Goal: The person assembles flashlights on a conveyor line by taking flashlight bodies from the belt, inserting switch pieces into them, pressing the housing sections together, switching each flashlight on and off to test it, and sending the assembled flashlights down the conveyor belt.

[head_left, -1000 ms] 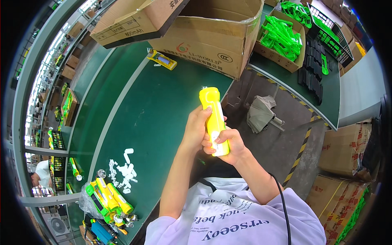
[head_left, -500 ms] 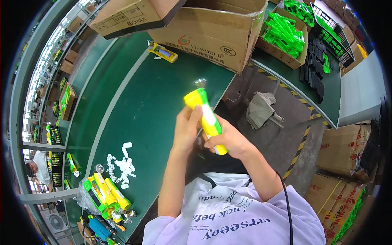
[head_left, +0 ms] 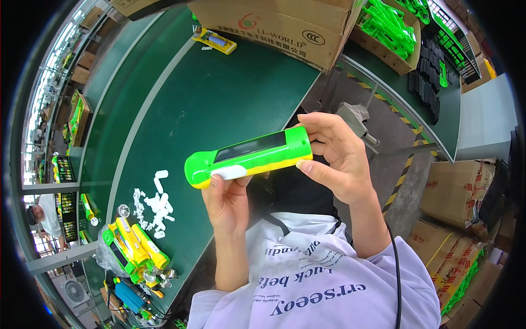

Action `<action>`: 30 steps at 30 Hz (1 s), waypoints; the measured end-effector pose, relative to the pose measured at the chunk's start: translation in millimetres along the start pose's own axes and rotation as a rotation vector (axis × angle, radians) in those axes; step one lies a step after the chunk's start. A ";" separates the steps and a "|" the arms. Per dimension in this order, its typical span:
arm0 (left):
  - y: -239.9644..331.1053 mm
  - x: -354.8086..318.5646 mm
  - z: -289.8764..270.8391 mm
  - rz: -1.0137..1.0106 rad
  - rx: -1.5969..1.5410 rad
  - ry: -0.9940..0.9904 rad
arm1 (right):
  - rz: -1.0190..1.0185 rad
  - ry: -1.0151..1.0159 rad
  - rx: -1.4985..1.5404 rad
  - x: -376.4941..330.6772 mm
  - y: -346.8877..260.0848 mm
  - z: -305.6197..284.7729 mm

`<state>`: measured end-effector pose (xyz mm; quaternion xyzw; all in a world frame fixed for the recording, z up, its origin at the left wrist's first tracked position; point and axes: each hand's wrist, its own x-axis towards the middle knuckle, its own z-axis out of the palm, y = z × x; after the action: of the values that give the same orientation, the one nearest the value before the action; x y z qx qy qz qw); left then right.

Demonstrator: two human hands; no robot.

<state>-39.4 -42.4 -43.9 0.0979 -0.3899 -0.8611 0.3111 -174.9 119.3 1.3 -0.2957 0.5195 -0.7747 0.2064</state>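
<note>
Above the edge of the green table [head_left: 219, 93], the green-and-yellow casing [head_left: 257, 160] tilts slightly between both hands; the left hand [head_left: 227, 203] grips its rounded end from below, thumb at the white side piece [head_left: 229, 172]; the right hand [head_left: 344, 162] loosely pinches the other end; it is probably light, stiff, rather slick plastic; the glossy dark panel [head_left: 249, 147] might scratch, so the long sides seem the safer hold.
</note>
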 end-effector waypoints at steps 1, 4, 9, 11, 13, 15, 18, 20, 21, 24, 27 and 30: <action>0.1 -1.1 1.6 -0.003 -0.003 0.004 | 0.005 0.000 -0.003 -1.3 0.9 4.8; 1.0 -4.7 6.3 0.052 0.016 0.033 | -0.001 0.104 0.153 -4.1 6.6 16.6; 3.2 -14.2 9.0 0.116 0.111 0.075 | -0.013 0.148 0.152 -5.5 5.8 17.4; 5.8 -16.9 9.2 0.125 0.115 0.083 | -0.003 0.134 0.141 -5.6 1.0 17.3; 8.8 -19.0 9.3 0.135 0.118 0.092 | 0.007 0.118 0.130 -6.2 -0.8 15.5; 14.0 -21.4 11.8 0.147 0.121 0.082 | -0.004 0.056 0.153 -5.9 -3.6 13.2; 20.1 -25.4 23.0 0.187 0.144 0.098 | 0.002 0.054 0.236 -7.3 -8.3 12.2; 26.6 -27.6 33.3 0.166 0.158 0.147 | -0.026 0.050 0.249 -7.9 -8.9 12.3; 28.5 -28.6 36.1 0.139 0.176 0.186 | -0.061 0.056 0.265 -8.4 -9.3 11.9; 28.2 -32.2 36.8 0.172 0.154 0.209 | -0.108 0.004 0.270 -12.1 -1.4 7.0; 27.6 -30.9 40.5 0.205 0.118 0.205 | -0.136 -0.012 0.230 -13.9 -2.1 4.4; 28.1 -35.4 30.2 0.245 0.235 0.015 | -0.148 0.005 0.200 -15.1 -5.3 6.1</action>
<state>-11.0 -16.4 -5.4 0.0915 -0.4947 -0.7644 0.4032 -159.7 126.6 4.2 -0.3093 0.4170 -0.8364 0.1759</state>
